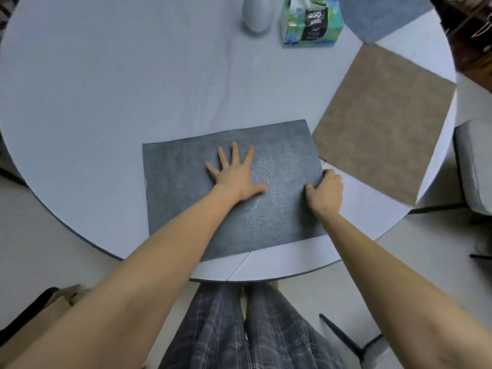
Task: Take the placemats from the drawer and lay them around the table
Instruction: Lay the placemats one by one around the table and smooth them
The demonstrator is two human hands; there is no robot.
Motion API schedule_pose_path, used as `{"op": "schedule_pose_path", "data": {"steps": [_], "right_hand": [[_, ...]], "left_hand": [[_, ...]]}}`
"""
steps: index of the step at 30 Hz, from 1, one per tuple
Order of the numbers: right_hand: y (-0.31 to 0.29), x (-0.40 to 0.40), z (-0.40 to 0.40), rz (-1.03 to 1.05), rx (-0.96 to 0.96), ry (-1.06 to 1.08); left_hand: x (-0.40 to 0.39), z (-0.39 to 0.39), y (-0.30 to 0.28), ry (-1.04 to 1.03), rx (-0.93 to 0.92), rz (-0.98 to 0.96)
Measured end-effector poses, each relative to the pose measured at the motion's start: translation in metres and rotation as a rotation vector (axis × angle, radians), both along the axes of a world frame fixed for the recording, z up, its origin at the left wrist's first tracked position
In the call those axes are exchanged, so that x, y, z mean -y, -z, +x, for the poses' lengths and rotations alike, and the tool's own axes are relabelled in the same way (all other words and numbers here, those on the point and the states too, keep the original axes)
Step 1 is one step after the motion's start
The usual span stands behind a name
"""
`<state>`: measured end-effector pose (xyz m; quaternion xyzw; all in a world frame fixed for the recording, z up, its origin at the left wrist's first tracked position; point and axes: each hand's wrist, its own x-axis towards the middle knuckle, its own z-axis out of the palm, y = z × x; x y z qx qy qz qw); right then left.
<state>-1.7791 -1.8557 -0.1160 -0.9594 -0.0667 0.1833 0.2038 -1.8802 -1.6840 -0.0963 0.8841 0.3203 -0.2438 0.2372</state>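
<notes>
two hands on a grey placemat at the near edge of the table

two hands work one dark grey placemat (186, 198), which lies flat on the round white table (106, 102) close to its near edge, with a strip of bare tabletop showing in front of it. the left hand (234, 174) lies palm down on the middle of the mat, all five fingers straight and spread wide, pressing on the fabric. the right hand (326, 191) is at the mat's right edge, fingers curled, the thumb on top of the mat; it seems to pinch that edge, though the fingers underneath are hidden.

just beside the mat's far right corner, a tan placemat (383, 123) sits turned at an angle along the table's right edge, its outer corner reaching the rim. further round, at the far right edge, part of a blue-grey placemat (378, 14) shows, cut off by the frame.

toward the far middle of the table stand a white vase (257, 14) and, just to its right, a green tissue pack (310, 22).
</notes>
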Motion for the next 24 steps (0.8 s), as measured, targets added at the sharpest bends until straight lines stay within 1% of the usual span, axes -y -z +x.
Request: {"op": "schedule_pose_path", "data": {"steps": [3, 6, 15, 24], "right_hand": [[0.004, 0.008, -0.008, 0.008, -0.031, -0.018], [0.009, 0.021, -0.013, 0.073, -0.086, -0.058], [0.008, 0.056, -0.016, 0.186, -0.083, -0.2], [0.011, 0.073, -0.02, 0.265, -0.068, -0.234]], "left_hand": [[0.024, -0.017, 0.014, -0.018, -0.07, -0.043], [0.038, -0.027, 0.019, -0.015, -0.098, 0.002], [0.097, -0.051, 0.027, -0.026, -0.062, 0.057], [0.1, -0.055, 0.028, -0.028, -0.041, 0.047]]}}
